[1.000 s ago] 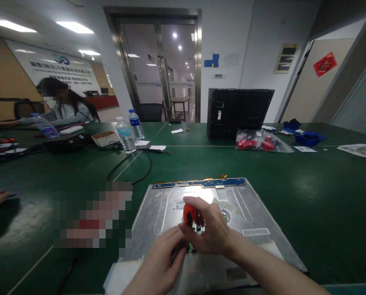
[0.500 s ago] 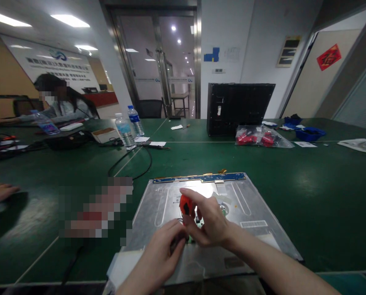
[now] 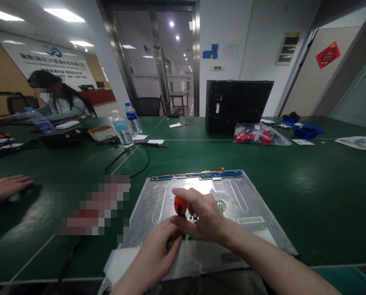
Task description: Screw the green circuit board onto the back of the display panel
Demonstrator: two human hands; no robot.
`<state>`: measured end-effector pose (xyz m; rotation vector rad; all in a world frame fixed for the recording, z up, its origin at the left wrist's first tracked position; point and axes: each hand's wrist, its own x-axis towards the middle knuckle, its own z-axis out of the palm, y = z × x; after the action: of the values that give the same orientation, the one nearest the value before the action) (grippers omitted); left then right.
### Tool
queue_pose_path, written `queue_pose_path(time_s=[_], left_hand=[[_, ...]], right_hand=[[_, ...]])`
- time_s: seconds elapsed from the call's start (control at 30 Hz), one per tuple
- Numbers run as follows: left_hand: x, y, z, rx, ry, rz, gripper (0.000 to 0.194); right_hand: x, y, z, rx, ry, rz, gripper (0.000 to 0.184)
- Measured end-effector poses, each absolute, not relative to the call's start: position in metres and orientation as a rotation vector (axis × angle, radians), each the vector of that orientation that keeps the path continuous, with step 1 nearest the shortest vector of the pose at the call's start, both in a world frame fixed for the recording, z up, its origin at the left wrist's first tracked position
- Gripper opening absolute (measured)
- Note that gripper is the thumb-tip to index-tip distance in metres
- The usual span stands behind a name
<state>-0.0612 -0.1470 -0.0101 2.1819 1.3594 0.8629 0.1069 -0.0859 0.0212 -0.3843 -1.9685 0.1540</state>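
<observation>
A silvery metal display panel (image 3: 166, 203) lies in front of me with a narrow blue circuit board (image 3: 198, 175) along its far edge. Over its middle, my right hand (image 3: 205, 215) is closed around the orange-red and black handle of a screwdriver (image 3: 179, 206); the shaft and tip are hidden. My left hand (image 3: 158, 248) is low beside it, fingers curled together close to the tool's lower end. What these fingers pinch is out of sight. Between the hands a small green circuit board (image 3: 187, 237) partly shows.
A black monitor casing (image 3: 238, 106) stands at the back, with a plastic bag of red parts (image 3: 259, 136) in front. Water bottles (image 3: 122, 129), a black cable (image 3: 148, 159) and a pixelated object (image 3: 93, 213) are to the left. Another person's hand (image 3: 7, 189) rests at far left.
My right hand and the screwdriver have shifted slightly left, with the handle tilting a little. My left hand stays close beside. The other person's hand has moved right. The whole view has shifted slightly.
</observation>
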Motion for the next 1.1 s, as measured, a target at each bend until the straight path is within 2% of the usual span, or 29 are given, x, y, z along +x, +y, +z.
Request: queue_pose_path(time_s=[0.2,0.63,0.9,1.1], left_hand=[[-0.061,-0.147,-0.009,2.182,1.367,0.837,0.015],[-0.057,-0.149,-0.002,2.119,1.316,0.796,0.016],[-0.060,-0.148,-0.008,2.123,1.341,0.782,0.016],[-0.059,-0.149,-0.005,2.140,1.322,0.805,0.016]], right_hand=[[0.106,-0.087,0.023,-0.442,-1.969,0.129,0.056],[0.105,-0.090,0.019,-0.404,-1.936,0.261,0.049],[0.105,-0.090,0.024,-0.423,-1.795,0.244,0.034],[0.108,-0.095,0.032,-0.385,-1.823,0.221,0.040]])
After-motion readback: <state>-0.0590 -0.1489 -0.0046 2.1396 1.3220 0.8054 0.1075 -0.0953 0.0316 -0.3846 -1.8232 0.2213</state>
